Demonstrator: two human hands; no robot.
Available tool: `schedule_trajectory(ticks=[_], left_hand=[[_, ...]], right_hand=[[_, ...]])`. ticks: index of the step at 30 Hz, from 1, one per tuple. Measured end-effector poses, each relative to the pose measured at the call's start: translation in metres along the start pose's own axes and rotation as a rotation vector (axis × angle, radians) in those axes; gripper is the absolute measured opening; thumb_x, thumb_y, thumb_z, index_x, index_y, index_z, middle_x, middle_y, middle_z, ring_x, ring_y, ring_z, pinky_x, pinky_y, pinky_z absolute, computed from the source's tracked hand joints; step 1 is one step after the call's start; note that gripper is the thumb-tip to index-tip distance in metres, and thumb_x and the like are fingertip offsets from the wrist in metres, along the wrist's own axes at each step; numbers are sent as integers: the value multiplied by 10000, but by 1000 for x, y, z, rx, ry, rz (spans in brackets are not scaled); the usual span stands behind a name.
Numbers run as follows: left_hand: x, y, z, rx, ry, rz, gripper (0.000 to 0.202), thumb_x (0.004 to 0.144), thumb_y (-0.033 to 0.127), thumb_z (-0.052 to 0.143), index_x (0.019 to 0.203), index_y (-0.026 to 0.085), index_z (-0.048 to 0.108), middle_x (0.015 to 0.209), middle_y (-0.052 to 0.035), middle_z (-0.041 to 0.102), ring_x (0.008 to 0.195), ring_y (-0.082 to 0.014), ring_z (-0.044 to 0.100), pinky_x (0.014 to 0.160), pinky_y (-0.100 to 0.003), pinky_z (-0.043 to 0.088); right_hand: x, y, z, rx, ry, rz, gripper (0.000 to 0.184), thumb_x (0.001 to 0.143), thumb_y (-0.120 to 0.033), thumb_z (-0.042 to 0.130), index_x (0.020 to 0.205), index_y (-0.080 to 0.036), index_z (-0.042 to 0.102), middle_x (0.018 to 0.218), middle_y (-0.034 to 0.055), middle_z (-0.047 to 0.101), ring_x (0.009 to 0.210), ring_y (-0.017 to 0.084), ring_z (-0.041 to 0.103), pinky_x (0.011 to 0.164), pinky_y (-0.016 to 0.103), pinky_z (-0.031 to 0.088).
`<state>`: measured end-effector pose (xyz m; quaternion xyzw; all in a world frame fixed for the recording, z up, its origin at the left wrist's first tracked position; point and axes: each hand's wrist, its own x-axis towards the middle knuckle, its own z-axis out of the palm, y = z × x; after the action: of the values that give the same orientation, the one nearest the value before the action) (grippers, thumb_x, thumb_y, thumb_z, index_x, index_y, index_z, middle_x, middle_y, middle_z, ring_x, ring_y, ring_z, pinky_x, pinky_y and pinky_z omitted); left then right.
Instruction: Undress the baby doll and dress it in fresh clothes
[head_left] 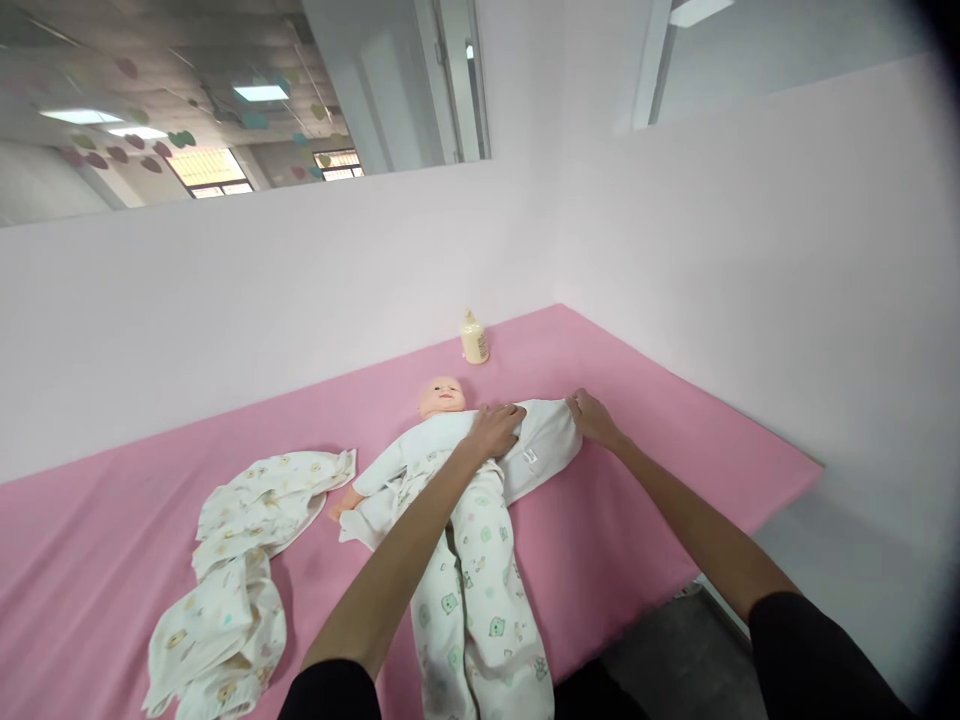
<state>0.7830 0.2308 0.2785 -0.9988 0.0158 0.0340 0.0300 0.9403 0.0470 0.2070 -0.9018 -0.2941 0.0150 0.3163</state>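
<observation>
A baby doll (442, 396) lies on its back on a pink mat (637, 400), dressed in a white printed sleepsuit (480, 590). My left hand (495, 428) rests on the doll's chest near the shoulder, fingers curled onto the white fabric. My right hand (590, 414) pinches the end of the outstretched white sleeve (544, 450) at the doll's far arm. The doll's other arm sticks out to the left with its hand bare.
A crumpled white printed garment (232, 570) lies on the mat to the left. A small cream bottle (474, 338) stands behind the doll's head by the white wall. The mat's right edge drops to a grey floor (660, 650).
</observation>
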Motion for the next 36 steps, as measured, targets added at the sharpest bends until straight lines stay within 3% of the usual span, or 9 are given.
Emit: schedule_trajectory(ticks=[4,10,15,19,23,28,36], left_hand=[[-4,-7,-9,-34,41,-32,426,940,335,505,1359,258,487,1315,-89,577,1225,-278,521,969,-429,408],[-8,-15,-13,-60,64,-64,419,958,411,470,1340,250,529,1322,-102,566,1197,-277,536,922,-396,445],[-5,-14,-11,-127,44,-37,451,911,416,499,1322,232,522,1327,-89,572,1179,-269,552,949,-392,455],[1,-9,-7,-145,56,-66,485,859,343,507,1332,233,510,1321,-74,592,1202,-278,553,989,-428,438],[2,-4,-3,-127,76,-76,484,856,409,527,1322,281,544,1291,-65,605,1200,-297,550,989,-479,424],[-1,2,-3,-60,95,-59,401,925,415,472,1302,344,587,1218,-51,628,1159,-273,572,975,-455,416],[-3,-6,-5,-64,115,-72,489,943,575,470,1324,277,548,1260,-59,601,1121,-244,593,907,-356,448]], right_hand=[[-3,16,0,-28,2,8,320,1013,-402,269,953,-195,506,1033,111,665,899,233,607,743,317,394],[-9,22,5,-79,33,-12,280,977,-339,323,844,-189,519,929,119,647,913,258,573,818,361,369],[-13,2,5,-24,98,-46,316,972,-407,337,929,-179,552,1090,128,632,1031,265,544,875,366,370],[-20,-24,3,101,4,-114,456,969,-555,318,816,-209,572,871,44,655,793,192,579,692,290,402],[-25,-38,5,299,-68,-167,394,901,-568,464,756,-217,571,747,1,619,705,171,553,632,275,381],[-25,-29,5,335,26,-230,347,910,-487,438,690,-223,483,678,-7,545,659,166,498,631,283,366],[-21,-4,-1,264,110,-230,337,913,-487,405,702,-229,455,720,15,552,700,183,502,701,314,371]])
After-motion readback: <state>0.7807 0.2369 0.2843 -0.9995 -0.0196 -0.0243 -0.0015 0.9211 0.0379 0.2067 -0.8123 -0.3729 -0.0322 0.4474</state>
